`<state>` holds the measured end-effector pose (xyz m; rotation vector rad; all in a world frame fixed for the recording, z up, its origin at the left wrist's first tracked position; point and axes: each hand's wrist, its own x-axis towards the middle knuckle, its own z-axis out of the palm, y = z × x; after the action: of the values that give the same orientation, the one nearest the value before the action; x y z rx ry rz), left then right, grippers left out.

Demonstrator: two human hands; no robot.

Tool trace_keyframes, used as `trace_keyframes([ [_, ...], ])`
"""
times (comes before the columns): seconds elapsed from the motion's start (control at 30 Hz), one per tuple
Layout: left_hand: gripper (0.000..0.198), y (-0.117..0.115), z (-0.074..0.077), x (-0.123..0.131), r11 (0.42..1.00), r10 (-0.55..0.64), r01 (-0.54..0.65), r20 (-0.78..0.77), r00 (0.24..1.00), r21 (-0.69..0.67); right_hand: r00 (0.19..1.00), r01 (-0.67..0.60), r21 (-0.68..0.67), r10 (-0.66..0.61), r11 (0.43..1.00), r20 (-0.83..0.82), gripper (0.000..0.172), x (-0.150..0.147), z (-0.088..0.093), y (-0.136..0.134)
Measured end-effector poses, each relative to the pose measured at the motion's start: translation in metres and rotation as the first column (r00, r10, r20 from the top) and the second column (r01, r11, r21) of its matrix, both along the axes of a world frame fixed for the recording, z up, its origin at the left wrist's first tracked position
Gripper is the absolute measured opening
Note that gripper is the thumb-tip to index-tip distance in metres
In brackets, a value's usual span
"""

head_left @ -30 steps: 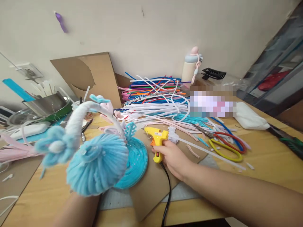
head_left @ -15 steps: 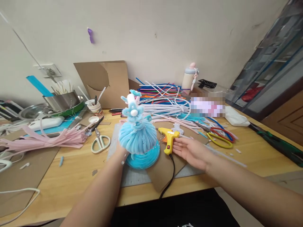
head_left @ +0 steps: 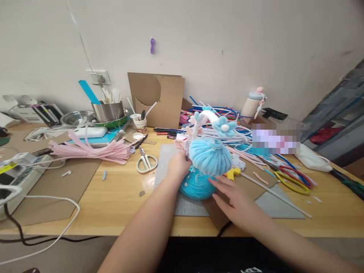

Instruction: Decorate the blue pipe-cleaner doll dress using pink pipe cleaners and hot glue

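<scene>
A fuzzy blue ornament (head_left: 203, 163) is framed between the two hands, its round base (head_left: 196, 187) placed low over a grey mat (head_left: 191, 209) on the wooden surface (head_left: 122, 204). Above the base, a pleated shade (head_left: 218, 161) is hung under a curved white stem (head_left: 209, 113), by which a blue flower (head_left: 224, 128) is carried.

A light, soft piece is suggested by the plush material, with little slipperiness to be expected. The stem and flower would probably be bent or pulled loose if gripped, so the piece is judged best taken by the firmer-looking base, supported from both sides.

The left hand (head_left: 179, 167) is laid against the left side of the ornament, beside the pink trimmings (head_left: 184, 147); its fingertips are largely hidden, so whether anything is pinched cannot be made out. The right hand (head_left: 231, 197) is held at the right edge of the base, with fingers loosely spread, thumb parted from them and nothing gripped; light contact with the rim seems likely. Both forearms are extended inward from the near edge, so that the hands are brought toward each other.

Just beyond the right hand, a yellow glue gun (head_left: 234, 173) is partly covered. To the left of the left hand, pale-handled scissors (head_left: 145, 159) are laid flat.
</scene>
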<state>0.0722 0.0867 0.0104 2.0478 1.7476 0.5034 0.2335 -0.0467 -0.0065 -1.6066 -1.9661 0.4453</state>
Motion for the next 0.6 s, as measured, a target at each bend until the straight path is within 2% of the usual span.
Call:
trace_keyframes([
  [0.1, 0.039, 0.004, -0.007, -0.003, 0.998, -0.061, 0.061, 0.019, 0.998, 0.008, 0.984, -0.061, -0.003, 0.061, 0.998, 0.167, 0.042, -0.008, -0.008, -0.001],
  [0.3, 0.034, 0.009, -0.020, -0.005, 0.995, -0.088, 0.087, 0.019, 0.996, 0.040, 0.921, -0.125, 0.065, 0.091, 0.990, 0.378, 0.045, -0.013, -0.021, -0.001],
  [0.6, 0.035, 0.012, -0.025, -0.005, 0.993, -0.110, 0.109, 0.021, 0.994, 0.050, 0.879, -0.145, 0.087, 0.088, 0.986, 0.468, 0.048, -0.015, -0.025, -0.003],
])
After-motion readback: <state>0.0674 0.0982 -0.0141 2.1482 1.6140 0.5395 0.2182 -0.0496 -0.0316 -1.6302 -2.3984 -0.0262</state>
